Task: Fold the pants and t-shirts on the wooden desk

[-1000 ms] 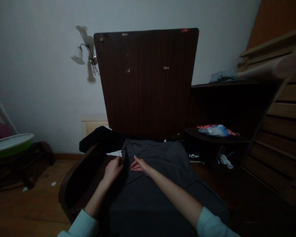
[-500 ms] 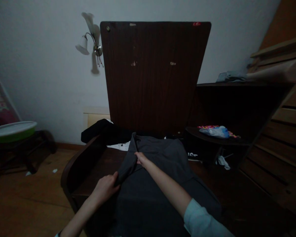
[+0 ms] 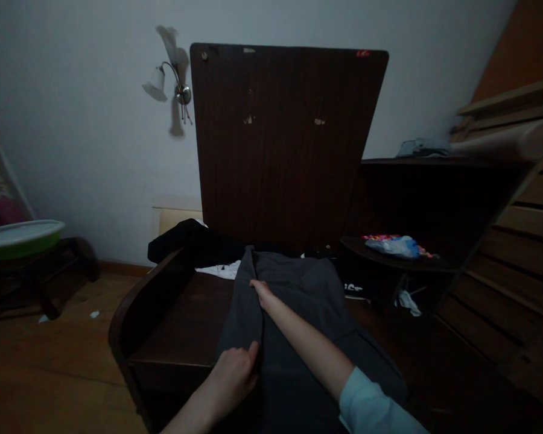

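Observation:
A dark grey garment [image 3: 298, 337] lies spread over the dark wooden seat or cabinet top, its near end hanging over the front edge. Its left side is turned inward, making a long fold. My right hand [image 3: 263, 294] pinches that folded edge near the far end. Lower down, my left hand [image 3: 238, 371] is closed on the same edge, close to the front of the seat; the fabric within its fingers is mostly hidden. White cloth [image 3: 219, 270] and black cloth [image 3: 181, 238] lie behind and to the left of the garment.
A tall dark board [image 3: 285, 144] stands upright behind the seat. On the right, a shelf [image 3: 402, 262] holds a plastic bag [image 3: 393, 246]. The curved armrest [image 3: 136, 307] bounds the left side. A green basin [image 3: 22, 241] rests on a low stool at far left.
My left hand has moved right and toward me, bringing the garment's left edge inward over itself. My right hand stays at nearly the same place on the edge. The view has shifted slightly.

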{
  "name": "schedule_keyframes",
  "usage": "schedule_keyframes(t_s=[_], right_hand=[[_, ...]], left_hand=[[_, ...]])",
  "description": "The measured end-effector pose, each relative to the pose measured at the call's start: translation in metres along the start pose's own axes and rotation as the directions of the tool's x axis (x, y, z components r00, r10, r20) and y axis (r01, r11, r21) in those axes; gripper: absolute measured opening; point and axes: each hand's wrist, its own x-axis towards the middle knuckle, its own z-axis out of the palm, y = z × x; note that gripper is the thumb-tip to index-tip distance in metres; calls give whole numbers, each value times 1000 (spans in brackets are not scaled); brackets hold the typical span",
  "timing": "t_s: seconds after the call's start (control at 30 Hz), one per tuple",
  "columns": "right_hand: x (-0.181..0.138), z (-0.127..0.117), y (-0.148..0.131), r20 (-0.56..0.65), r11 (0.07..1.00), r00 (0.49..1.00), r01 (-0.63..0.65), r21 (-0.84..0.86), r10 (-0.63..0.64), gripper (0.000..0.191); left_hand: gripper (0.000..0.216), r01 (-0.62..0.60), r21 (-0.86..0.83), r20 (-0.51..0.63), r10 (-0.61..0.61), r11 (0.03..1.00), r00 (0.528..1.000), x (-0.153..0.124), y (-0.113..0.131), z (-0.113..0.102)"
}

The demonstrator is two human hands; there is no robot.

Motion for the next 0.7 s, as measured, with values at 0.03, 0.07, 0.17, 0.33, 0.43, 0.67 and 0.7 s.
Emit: schedule_keyframes(t_s=[0.03,0.07,0.17,0.33,0.43,0.67,0.7], right_hand=[[0,-1,-3,-5,999,1000,-23,24,24,12],[1,-2,-8,-9,998,999,-44,52,45,12],[6,-10,-25,-20,989,998,-49,139,52,12],[10,-27,-47,-36,973,999,-11,231,20,14],[8,-26,-53,-29,972,1000,-5,237,12,15],[9,-26,-51,-37,993,996,-77,88,80,15],[10,-29,-50,-48,995,995,-84,53,86,15]], left_hand=[[43,-6,-7,-7,6,1000,1000,0,-1,3],[45,-1,-11,-16,1,1000,1000,-1,-4,6],[46,89,7,-6,-89,996,996,-9,-18,12],[39,275,81,45,-279,958,959,-30,-35,9],[43,361,82,58,-366,929,929,-46,-29,-5],[29,-47,47,42,45,998,998,-31,22,-12],[28,-104,58,62,101,993,993,-22,28,-7]])
